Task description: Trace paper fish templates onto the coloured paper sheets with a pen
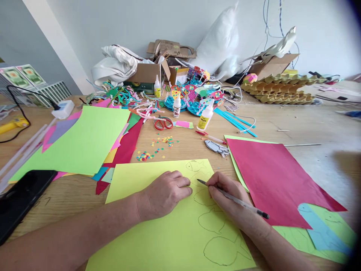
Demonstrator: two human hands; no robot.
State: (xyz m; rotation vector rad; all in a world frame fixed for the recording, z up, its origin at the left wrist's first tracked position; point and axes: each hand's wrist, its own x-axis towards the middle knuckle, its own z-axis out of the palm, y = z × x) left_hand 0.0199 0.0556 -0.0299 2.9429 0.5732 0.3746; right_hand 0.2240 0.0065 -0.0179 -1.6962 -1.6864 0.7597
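Observation:
A sheet of yellow paper lies in front of me. Down its right side runs a column of pencil-like fish outlines, and the topmost has an eye and a gill line. My right hand grips a clear-barrelled pen, its dark tip at the second outline from the top. Resting on the paper just left of that outline, my left hand has loosely bent fingers and holds nothing. My palms and some fingertips are hidden.
Coloured paper sheets and a black phone lie left; a red sheet lies right. Beyond are confetti dots, red-handled scissors, a glue bottle, a fish cutout and egg trays.

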